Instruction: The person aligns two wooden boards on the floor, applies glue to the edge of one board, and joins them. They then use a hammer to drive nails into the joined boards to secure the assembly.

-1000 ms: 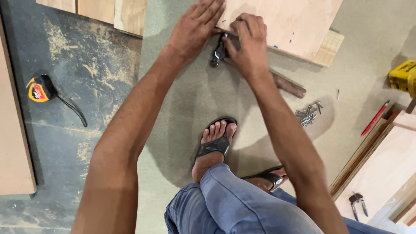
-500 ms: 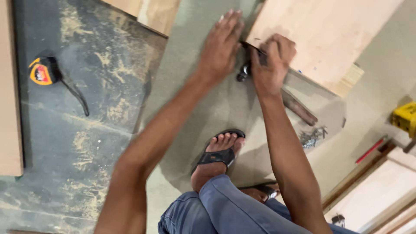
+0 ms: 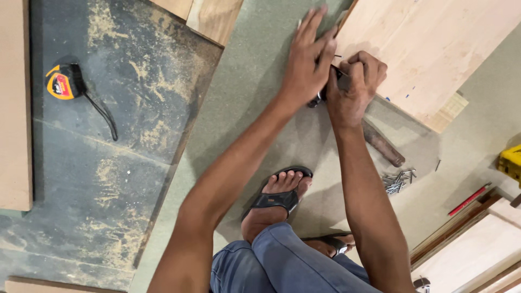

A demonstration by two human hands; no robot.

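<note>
Two hands (image 3: 336, 76) hiding hammer (image 3: 380, 142) head, plywood board (image 3: 429, 49) cropped

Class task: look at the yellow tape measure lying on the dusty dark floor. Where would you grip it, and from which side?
Grip the tape measure by its rounded case, fingers across the two flat faces, coming from above. It lies flat and clear of other things; its black strap trails away to one side, so approach from the opposite side.

The scene is seen through a single head-worn camera, aimed steeply down over the person's own knees and sandalled foot (image 3: 279, 196) at the grey-green floor sheet (image 3: 244, 103). It is held near, at arm's reach, the frame tilted. No second view is given.
</note>
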